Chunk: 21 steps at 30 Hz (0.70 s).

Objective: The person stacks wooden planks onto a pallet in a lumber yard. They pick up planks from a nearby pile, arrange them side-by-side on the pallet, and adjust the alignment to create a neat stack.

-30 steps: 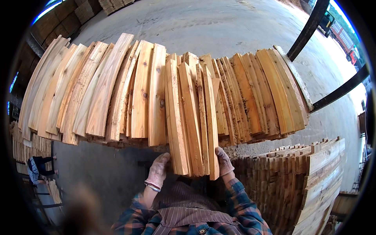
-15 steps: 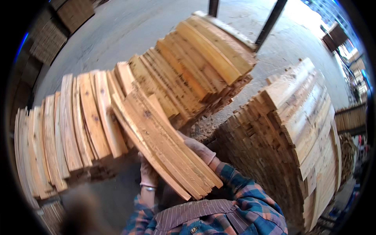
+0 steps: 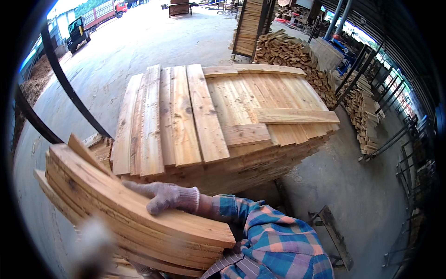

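A: Tips for handling that bundle of long, narrow tan wooden boards, just off the near left corner of the broad stack of pale wooden planks?

B: I'd grip firmly and level the load. Right hand in the grayish knit glove has its fingers clamped over the top board. Left hand's mostly hidden underneath, so can't tell its grip.

A: And the boards?

B: Knotty, rough-edged, ends staggered away from the stack's near side. I'd watch for slipping.
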Each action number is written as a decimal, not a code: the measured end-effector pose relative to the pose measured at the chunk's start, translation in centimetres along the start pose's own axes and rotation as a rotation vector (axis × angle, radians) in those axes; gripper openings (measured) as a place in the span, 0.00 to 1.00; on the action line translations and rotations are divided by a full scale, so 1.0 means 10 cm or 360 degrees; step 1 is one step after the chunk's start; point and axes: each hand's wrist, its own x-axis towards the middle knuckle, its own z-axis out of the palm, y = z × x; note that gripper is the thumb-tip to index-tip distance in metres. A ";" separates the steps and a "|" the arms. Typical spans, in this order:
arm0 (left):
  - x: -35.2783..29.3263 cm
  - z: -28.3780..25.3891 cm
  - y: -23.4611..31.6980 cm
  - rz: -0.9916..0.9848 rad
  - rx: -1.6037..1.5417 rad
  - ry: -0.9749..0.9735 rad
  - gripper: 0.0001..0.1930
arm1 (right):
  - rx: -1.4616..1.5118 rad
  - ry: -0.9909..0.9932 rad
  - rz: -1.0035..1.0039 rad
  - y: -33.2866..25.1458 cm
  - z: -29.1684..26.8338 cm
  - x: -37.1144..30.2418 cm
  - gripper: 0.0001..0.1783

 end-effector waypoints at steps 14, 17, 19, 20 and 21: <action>0.26 2.34 4.67 -0.0844 -0.2254 -0.1641 0.32 | -0.0734 0.1353 -0.0432 -2.88 -1.98 -3.23 0.64; 0.23 2.88 5.03 -0.1070 -0.2128 -0.1726 0.26 | -0.1613 0.1585 -0.0009 -3.22 -2.59 -3.75 0.61; 0.27 3.10 4.97 -0.0169 -0.1398 -0.1719 0.18 | -0.1987 0.1742 0.0736 -3.24 -2.86 -3.98 0.56; 0.31 3.17 4.89 0.0605 -0.0871 -0.1531 0.18 | -0.2141 0.1812 0.0939 -3.22 -2.93 -4.06 0.55; 0.36 3.19 4.77 0.0775 -0.0765 -0.1504 0.17 | -0.2251 0.1863 0.1221 -3.20 -2.97 -4.08 0.55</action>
